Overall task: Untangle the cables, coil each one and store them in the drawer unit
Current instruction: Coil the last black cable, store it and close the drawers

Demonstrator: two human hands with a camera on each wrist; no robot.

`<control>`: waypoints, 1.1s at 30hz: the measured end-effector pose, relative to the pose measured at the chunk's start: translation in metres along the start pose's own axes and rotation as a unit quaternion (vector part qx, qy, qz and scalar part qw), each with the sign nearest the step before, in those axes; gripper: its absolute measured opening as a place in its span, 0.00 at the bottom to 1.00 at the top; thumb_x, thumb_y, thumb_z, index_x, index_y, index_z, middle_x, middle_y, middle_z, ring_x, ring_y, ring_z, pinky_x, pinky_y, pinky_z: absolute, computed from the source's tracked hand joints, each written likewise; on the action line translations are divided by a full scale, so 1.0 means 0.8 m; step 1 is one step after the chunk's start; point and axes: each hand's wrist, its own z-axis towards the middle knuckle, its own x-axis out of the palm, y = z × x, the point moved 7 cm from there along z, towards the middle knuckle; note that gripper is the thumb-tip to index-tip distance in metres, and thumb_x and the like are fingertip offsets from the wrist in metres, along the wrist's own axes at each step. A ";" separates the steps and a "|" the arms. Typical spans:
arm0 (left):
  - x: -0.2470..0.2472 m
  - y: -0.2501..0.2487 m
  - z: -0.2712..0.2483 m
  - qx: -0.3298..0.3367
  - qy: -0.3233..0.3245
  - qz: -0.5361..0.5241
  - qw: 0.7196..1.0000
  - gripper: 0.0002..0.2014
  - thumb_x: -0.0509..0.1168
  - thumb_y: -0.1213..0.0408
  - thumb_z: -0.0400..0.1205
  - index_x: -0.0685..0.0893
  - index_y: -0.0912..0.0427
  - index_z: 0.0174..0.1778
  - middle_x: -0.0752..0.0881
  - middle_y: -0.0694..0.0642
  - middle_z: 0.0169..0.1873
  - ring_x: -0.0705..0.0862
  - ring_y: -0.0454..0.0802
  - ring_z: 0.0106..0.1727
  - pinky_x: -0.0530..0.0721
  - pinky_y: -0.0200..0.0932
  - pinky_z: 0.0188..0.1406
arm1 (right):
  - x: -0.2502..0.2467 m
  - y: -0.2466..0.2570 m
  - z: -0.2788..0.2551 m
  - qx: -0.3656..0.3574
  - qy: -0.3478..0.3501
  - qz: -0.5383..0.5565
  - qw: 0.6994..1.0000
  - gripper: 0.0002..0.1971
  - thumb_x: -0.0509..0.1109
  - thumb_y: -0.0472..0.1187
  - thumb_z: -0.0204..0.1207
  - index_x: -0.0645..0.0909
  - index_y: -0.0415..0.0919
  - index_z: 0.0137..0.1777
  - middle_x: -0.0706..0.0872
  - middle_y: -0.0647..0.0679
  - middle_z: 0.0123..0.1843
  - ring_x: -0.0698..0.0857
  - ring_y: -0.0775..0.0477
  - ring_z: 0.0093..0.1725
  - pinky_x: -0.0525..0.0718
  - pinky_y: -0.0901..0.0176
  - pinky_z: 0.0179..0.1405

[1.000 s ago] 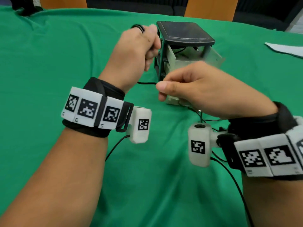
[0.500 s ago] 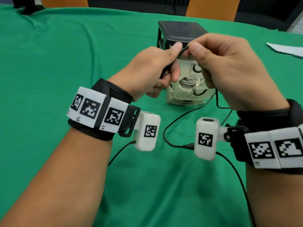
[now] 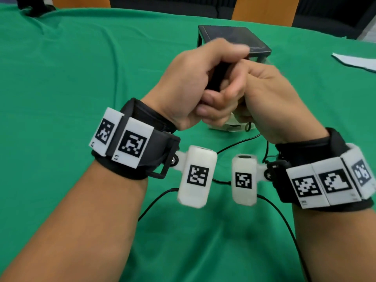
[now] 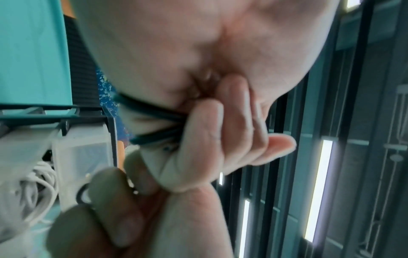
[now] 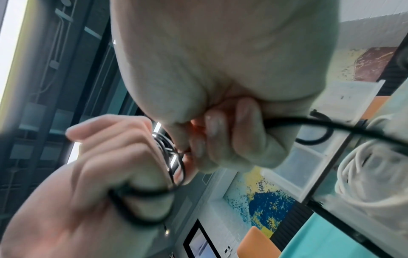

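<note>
The left hand point(image 3: 195, 82) is curling its fingers point(image 4: 207, 139) round several turns of the black cable point(image 5: 141, 190) — the left wrist view is showing the dark strands pinched between the fingertips and the palm, and the right wrist view is showing the loops ringing that fist. The right hand point(image 3: 262, 98) is closing its fingers point(image 5: 220, 132) on the same cable, with the free run leaving the grip toward the thumb side and heading off past the drawers. Both hands are touching each other, hovering just in front of the drawer unit point(image 3: 234, 40) and above the green cloth point(image 3: 81, 78).

Below the wrists, the cable's loose tail point(image 3: 240, 142) is lying slack on the cloth, curving back under the wrist cameras; its far end is not showing.

Judged from this, the work is sitting well past the middle: a white cable point(image 4: 37, 185) is already lying coiled in 1 clear drawer, and a dark loop is showing in another drawer, though what it belongs to cannot be told. The black cable looks untangled but only partly wound — the tail on the cloth is still waiting to be taken up, and the finished coil is not yet in a drawer. Whether further cables remain cannot be told.
</note>
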 end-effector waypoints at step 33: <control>-0.041 0.003 -0.012 -0.078 -0.191 0.414 0.886 0.38 0.43 0.38 0.87 0.66 0.66 0.21 0.64 0.59 0.17 0.61 0.53 0.18 0.63 0.35 0.19 | -0.065 0.057 -0.023 -0.165 -0.055 -0.148 0.974 0.03 0.73 0.43 0.80 0.86 0.46 0.50 0.83 0.67 0.28 0.78 0.65 0.28 0.74 0.74 0.31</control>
